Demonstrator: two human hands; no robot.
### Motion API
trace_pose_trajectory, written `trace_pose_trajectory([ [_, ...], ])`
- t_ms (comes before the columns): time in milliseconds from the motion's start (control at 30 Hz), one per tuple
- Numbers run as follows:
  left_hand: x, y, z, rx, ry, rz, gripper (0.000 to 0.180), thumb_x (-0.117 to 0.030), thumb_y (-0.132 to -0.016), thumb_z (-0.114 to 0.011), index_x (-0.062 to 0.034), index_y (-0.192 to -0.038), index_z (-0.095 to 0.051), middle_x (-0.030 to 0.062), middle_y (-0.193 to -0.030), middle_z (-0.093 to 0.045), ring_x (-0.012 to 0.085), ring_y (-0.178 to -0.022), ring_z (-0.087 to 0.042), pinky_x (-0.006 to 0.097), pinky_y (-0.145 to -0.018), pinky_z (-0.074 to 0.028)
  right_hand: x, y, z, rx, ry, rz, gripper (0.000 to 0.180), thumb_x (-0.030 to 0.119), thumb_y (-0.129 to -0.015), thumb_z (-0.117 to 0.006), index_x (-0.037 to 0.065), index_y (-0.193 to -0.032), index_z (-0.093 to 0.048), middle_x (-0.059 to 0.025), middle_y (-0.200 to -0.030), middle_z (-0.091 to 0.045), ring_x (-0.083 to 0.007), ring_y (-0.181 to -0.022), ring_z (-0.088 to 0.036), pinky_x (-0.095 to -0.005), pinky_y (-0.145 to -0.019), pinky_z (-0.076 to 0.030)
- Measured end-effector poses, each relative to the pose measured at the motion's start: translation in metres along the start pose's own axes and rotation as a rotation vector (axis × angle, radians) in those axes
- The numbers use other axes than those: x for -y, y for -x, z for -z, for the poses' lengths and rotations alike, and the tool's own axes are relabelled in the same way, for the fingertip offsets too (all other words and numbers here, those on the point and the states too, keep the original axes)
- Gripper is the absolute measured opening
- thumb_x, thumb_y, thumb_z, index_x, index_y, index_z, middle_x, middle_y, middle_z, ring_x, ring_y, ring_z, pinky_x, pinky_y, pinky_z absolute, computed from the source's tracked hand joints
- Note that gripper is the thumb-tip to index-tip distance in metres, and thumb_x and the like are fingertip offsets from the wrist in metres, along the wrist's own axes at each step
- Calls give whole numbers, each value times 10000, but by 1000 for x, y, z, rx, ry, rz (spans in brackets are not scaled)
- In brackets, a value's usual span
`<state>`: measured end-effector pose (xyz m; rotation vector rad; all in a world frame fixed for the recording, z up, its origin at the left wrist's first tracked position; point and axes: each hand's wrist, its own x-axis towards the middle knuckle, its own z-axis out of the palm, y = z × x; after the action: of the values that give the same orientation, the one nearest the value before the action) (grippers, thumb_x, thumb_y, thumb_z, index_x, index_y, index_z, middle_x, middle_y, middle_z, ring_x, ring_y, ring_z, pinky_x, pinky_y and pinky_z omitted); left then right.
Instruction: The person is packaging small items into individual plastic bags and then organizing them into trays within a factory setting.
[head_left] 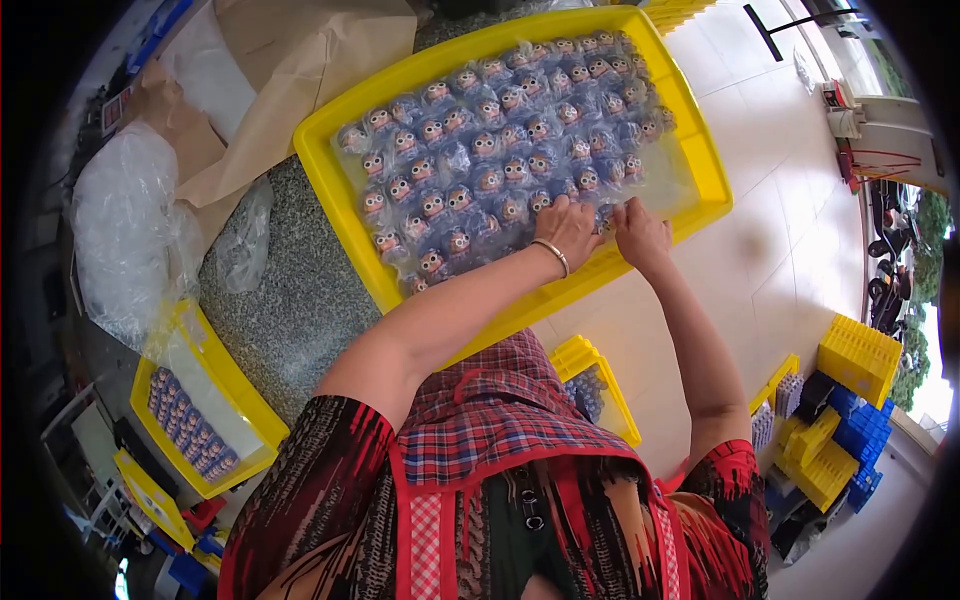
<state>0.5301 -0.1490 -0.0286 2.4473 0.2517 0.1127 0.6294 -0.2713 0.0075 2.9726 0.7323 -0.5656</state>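
A large yellow tray (330, 200) lies on a speckled stone table (290, 300). It is filled with rows of small doll heads (480, 150), each wrapped in clear plastic. My left hand (568, 228), with a bracelet on its wrist, rests on the heads in the nearest row by the tray's front rim. My right hand (640, 232) sits just beside it, fingers down among the bagged heads at the same edge. Whether either hand actually grips a head is hidden by the fingers.
Brown paper (290, 80) and clear plastic bags (130, 230) lie at the table's left. A smaller yellow tray (235, 400) with more heads stands lower left. Another yellow bin (600, 380) sits near my apron. Stacked yellow and blue crates (850, 400) stand on the tiled floor at right.
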Motion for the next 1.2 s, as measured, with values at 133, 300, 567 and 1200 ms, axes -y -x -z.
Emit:
trace_pose_trajectory([
  [133,1,1,-7,23,-89,-33,380,-337,-734,-733,-72,-974,-603,106,-944,-616,272,-955,-554,368,-789,-490,10,-2,3,-7,119,-77,231,262,-888,-491,93,-1033,-553,-180,-930,-668,-390,-922,-608,-509,-801,-401],
  [300,7,8,-13,-62,-61,-70,368,-316,-743,-726,-69,-983,-594,101,-932,-595,274,-950,-546,365,-778,-488,-4,-7,1,42,75,31,281,237,-820,-549,82,-1055,-547,-205,-987,-652,-385,-961,-606,-515,-830,-421],
  [567,3,49,-37,-23,-88,-66,324,-194,-777,-639,-75,-1067,-559,114,-972,-590,308,-986,-540,386,-781,-490,-6,26,-18,118,262,127,428,462,-841,-519,63,-917,-656,-200,-986,-656,-376,-959,-609,-518,-851,-433],
  [1200,406,392,359,-800,-472,1038,291,-195,-787,-551,-82,-1035,-654,161,-874,-668,315,-860,-631,392,-895,-446,147,104,29,-202,-14,553,406,188,-867,-579,35,-1238,-517,-184,-1204,-569,-370,-1137,-506,-502,-959,-363],
])
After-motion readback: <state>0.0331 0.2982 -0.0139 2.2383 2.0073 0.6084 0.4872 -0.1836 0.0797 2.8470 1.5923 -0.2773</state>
